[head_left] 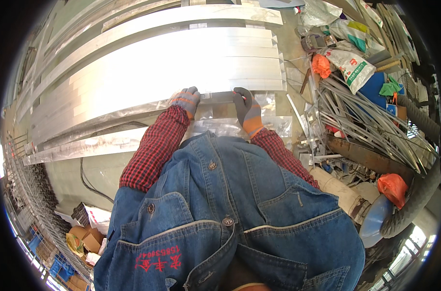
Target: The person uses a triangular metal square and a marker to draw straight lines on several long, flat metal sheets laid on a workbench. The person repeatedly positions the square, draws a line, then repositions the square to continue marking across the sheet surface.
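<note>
My left hand (pixel 186 101), in a grey and orange work glove, is closed over the near edge of a row of silvery metal profiles (pixel 249 51). Its fingertips rest by a narrow grey metal strip (pixel 218 97) along that edge. At the strip's right end my right hand (pixel 248 109), gloved alike, has its fingers curled in a pinch. A small thin red thing (pixel 243 96) shows at its fingers; its kind is too small to tell. Strong glare whitens the profiles. Both palms are hidden.
Further long profiles (pixel 201 15) lie beyond the row, another (pixel 99 145) nearer on the left. Clear plastic film (pixel 213 127) lies before my body. At right are heaped thin metal offcuts (pixel 366 111), sacks (pixel 349 68), an orange bag (pixel 393 188) and a grey hose (pixel 414 203).
</note>
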Tool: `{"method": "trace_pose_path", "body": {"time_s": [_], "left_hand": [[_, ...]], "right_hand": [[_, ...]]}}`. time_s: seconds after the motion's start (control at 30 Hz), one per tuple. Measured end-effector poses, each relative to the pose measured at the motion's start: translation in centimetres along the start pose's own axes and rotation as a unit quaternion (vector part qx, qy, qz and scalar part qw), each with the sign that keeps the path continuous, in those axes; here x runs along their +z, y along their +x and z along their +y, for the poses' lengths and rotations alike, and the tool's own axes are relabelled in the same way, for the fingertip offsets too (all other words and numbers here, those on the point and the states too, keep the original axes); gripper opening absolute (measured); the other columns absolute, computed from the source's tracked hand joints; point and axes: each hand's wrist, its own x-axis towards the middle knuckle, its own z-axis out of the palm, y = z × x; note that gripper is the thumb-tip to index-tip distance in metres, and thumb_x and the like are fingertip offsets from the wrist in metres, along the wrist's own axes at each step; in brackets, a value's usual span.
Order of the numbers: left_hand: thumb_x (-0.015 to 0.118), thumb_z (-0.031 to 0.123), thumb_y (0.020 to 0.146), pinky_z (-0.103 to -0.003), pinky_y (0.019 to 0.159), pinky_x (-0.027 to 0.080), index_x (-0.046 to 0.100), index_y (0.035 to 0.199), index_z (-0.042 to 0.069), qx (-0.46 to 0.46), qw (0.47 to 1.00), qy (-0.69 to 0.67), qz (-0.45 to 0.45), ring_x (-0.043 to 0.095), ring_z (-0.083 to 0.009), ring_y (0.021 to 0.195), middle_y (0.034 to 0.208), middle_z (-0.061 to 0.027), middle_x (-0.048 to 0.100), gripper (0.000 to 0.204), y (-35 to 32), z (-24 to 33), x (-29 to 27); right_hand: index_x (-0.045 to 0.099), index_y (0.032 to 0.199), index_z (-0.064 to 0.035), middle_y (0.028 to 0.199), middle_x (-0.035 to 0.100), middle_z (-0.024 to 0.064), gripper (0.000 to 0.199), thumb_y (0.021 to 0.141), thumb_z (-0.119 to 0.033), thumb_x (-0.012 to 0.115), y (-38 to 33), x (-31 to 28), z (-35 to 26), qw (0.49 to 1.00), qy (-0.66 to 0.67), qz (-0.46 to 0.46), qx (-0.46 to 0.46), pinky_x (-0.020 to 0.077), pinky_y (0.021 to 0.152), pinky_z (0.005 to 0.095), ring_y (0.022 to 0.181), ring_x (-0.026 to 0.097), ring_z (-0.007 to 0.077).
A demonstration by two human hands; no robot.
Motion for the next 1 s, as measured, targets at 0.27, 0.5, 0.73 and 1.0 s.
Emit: {"method": "trace_pose_path", "body": {"time_s": [0.27,0.5,0.73,1.0], "left_hand": [[0.063,0.022,0.105,-0.048,0.108,0.054,0.072,0.122,0.01,-0.002,1.0,0.005,-0.024,0.064,-0.0345,0.128,0.134,-0.0096,0.067,0.022,0.3,0.0,-0.2],[0.063,0.02,0.105,-0.047,0.111,0.053,0.072,0.123,0.01,-0.008,0.998,0.017,-0.055,0.063,-0.0339,0.13,0.138,-0.0089,0.066,0.023,0.4,0.1,-0.7],[0.063,0.021,0.105,-0.046,0.111,0.053,0.072,0.125,0.011,-0.004,0.998,0.02,-0.052,0.063,-0.0335,0.131,0.14,-0.009,0.066,0.024,0.4,0.0,-0.6],[0.062,0.021,0.105,-0.046,0.112,0.052,0.071,0.126,0.011,-0.01,0.998,0.021,-0.053,0.062,-0.0333,0.133,0.142,-0.0084,0.065,0.025,0.5,-0.1,-0.3]], "right_hand": [[0.073,0.128,-0.0059,0.108,0.077,0.0094,0.03,0.108,-0.026,0.064,0.2,0.3,0.0,1.0,0.004,-0.002,-0.016,0.0561,0.086,0.0327,0.096,0.07,0.0172],[0.074,0.13,-0.009,0.112,0.077,0.0123,0.028,0.108,-0.025,0.064,0.6,0.7,0.4,1.0,-0.019,-0.021,-0.002,0.0572,0.09,0.0346,0.101,0.072,0.0215],[0.073,0.131,-0.0087,0.116,0.077,0.0146,0.029,0.109,-0.026,0.064,1.0,1.8,0.1,0.994,-0.092,-0.028,-0.062,0.0574,0.092,0.037,0.104,0.072,0.0253],[0.072,0.133,-0.011,0.116,0.077,0.0185,0.031,0.108,-0.029,0.064,2.1,2.7,-0.6,0.995,-0.073,-0.061,-0.023,0.0571,0.095,0.0393,0.104,0.074,0.0303]]}}
